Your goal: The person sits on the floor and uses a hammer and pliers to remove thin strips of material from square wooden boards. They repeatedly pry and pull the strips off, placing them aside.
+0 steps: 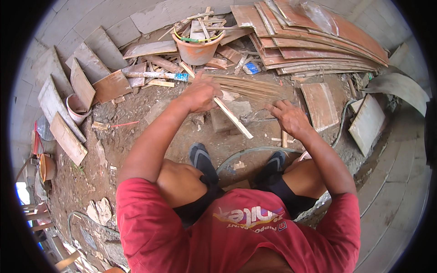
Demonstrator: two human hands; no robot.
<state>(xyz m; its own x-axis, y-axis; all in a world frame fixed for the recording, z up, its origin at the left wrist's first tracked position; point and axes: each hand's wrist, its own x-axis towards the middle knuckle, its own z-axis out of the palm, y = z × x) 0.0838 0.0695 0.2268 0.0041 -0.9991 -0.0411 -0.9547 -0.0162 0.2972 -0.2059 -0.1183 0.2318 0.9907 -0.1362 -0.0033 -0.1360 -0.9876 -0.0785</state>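
My left hand [202, 94] is closed around a short, pale strip of wood [234, 119], which slants down and to the right from my fingers. Just beyond that hand lies a stick broom [248, 85], its bristles spread to the right and a blue-and-white binding round its handle. My right hand [289, 118] hovers over the dirt with fingers loosely bent and apart, and I see nothing held in it. A greyish block [225, 119] sits on the ground between my hands, partly behind the strip.
An orange bucket [198, 51] full of wood scraps stands at the back. Stacked plywood sheets [314, 43] fill the far right. Loose panels [75, 84] lean along the left wall beside a small pail [78, 109]. A hose [248, 151] curves between my feet.
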